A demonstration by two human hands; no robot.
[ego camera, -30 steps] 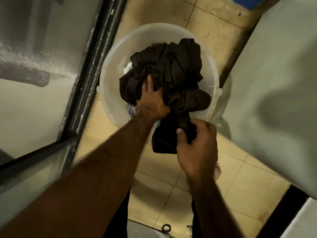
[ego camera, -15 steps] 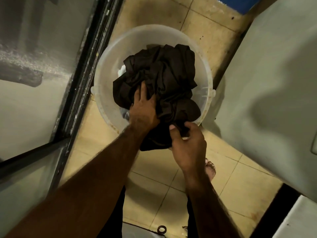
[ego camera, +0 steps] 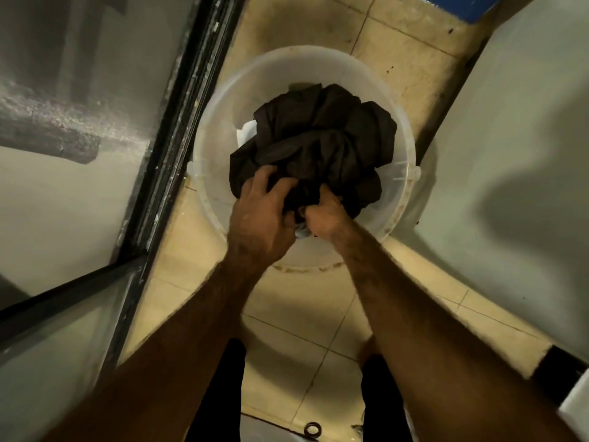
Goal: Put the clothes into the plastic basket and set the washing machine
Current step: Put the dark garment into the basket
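Head view, near to far. Our dark trousers (ego camera: 220, 393) sit at the bottom edge, with a small dark ring (ego camera: 313, 429) lying on the tiled floor (ego camera: 302, 330) between the legs.

Both hands are down in the near side of the basket (ego camera: 220, 122). Our left hand (ego camera: 261, 215) has its fingers curled into the dark clothes (ego camera: 318, 138) and grips a fold. Our right hand (ego camera: 325, 215) is just beside it, touching it, and is clenched on the same bundle from the right.

The clothes are inside the basket, bunched up and filling most of the middle. They stay within the rim. A bit of white cloth (ego camera: 247, 129) shows under the dark pile on the left, and another bit shows below our hands.

The basket is round, translucent white, and stands on the floor. Its near rim has brown stains.

Left of the basket we see a dark door frame (ego camera: 178, 122) with a glass pane (ego camera: 63, 186) beyond it. On the right, a pale panel (ego camera: 510, 154) stands just beside the basket; we can't tell what it belongs to. At the top edge there is a blue patch (ego camera: 468, 4).
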